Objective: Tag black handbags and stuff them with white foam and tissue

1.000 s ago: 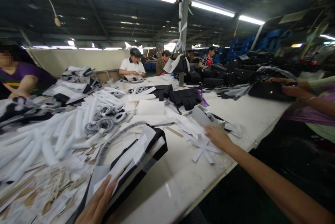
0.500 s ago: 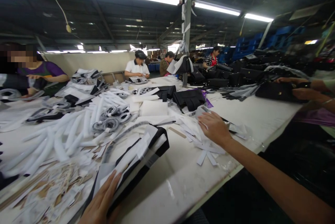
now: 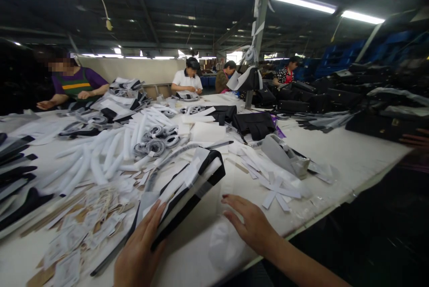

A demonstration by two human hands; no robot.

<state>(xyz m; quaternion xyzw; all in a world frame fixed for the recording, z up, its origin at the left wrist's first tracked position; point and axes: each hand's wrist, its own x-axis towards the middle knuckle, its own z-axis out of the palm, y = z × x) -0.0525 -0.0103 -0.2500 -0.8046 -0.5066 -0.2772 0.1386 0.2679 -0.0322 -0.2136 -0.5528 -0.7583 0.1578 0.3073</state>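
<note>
A black handbag (image 3: pixel 209 179) stands tilted on the white table, with white paper and padding tucked over its side and a wrapped grey strap curving behind it. My left hand (image 3: pixel 142 242) grips its near end, the thumb side hidden behind the bag. To the right of it, my right hand (image 3: pixel 250 222) hovers over the tabletop with fingers apart and nothing in them. Beyond the right hand lie white paper strips (image 3: pixel 276 193) and a grey-white wrapped piece (image 3: pixel 284 157).
White foam tubes (image 3: pixel 97 157), coiled wrapped straps (image 3: pixel 156 146) and a heap of tags with cords (image 3: pixel 90 224) cover the left. Black bags (image 3: pixel 254 124) lie further back, by a metal post (image 3: pixel 263 18). Several co-workers sit around the table; one person's blurred hand (image 3: pixel 417 137) shows at right.
My right hand has drawn back from the paper strips toward the handbag. My left hand keeps its grip. The view has turned slightly, and the co-worker at left has let go of a black piece.
</note>
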